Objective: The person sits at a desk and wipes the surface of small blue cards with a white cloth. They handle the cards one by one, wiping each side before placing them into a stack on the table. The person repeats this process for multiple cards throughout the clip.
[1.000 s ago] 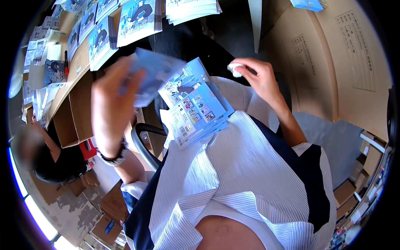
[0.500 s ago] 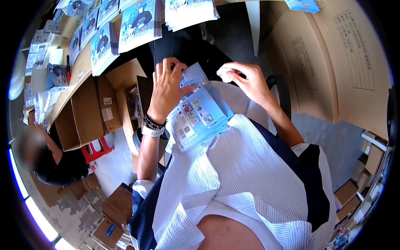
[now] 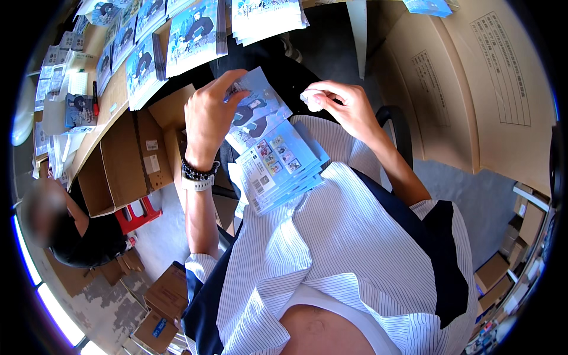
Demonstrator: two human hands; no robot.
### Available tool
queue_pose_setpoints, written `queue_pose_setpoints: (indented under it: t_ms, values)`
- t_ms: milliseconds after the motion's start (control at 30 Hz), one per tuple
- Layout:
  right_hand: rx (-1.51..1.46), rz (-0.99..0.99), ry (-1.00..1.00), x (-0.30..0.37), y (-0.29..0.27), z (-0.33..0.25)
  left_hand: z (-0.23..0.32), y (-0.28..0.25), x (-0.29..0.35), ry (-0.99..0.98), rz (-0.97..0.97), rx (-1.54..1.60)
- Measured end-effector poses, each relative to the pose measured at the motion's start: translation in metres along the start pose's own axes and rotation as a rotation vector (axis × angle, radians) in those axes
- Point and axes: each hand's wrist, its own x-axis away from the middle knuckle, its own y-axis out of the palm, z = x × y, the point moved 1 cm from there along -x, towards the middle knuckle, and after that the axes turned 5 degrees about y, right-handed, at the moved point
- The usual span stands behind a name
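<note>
Along the far edge of the brown wooden table lie rows of blue illustrated printed sheets, with smaller cards (too small to make out) toward its left end and a red pen among them. Under the table's near edge stands an open brown cardboard box, a red plastic stool beside it. Large flat cardboard panels lean at the right.

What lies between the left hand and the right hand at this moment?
In the head view, a light blue illustrated card, held by the left hand, fills most of the stretch; the right hand pinches something small and white beside it.
</note>
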Motion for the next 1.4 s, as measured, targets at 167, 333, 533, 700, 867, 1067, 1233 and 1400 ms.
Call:
queue_pose_setpoints:
  t_ms: [167, 333, 533, 700, 867, 1067, 1233, 1400]
  values:
    - [-0.072, 0.125, -0.101, -0.008, 0.000, -0.019, 0.027, -0.017, 0.002, 0.100, 0.051, 0.097]
    - [-0.051, 0.194, -0.254, -0.021, -0.002, -0.066, 0.054, -0.019, 0.009, -0.002, -0.025, 0.326]
    - [-0.086, 0.312, -0.372, -0.030, -0.006, -0.072, 0.054, -0.020, 0.009, 0.018, 0.032, 0.379]
    - [0.052, 0.098, -0.399, -0.029, -0.011, -0.081, 0.061, -0.023, 0.008, 0.016, 0.024, 0.387]
    - [0.060, 0.095, -0.334, -0.022, -0.012, -0.082, 0.048, -0.024, 0.013, -0.086, 0.105, 0.597]
    - [0.291, -0.035, -0.124, 0.025, -0.005, 0.013, 0.001, -0.088, 0.008, -0.176, 0.602, 0.669]
    - [0.214, 0.155, 0.031, 0.018, -0.030, 0.010, 0.040, -0.069, 0.035, -0.200, 0.113, 0.345]
    - [0.173, 0.127, -0.077, 0.006, -0.025, -0.002, 0.047, -0.025, 0.074, 0.003, -0.356, 0.162]
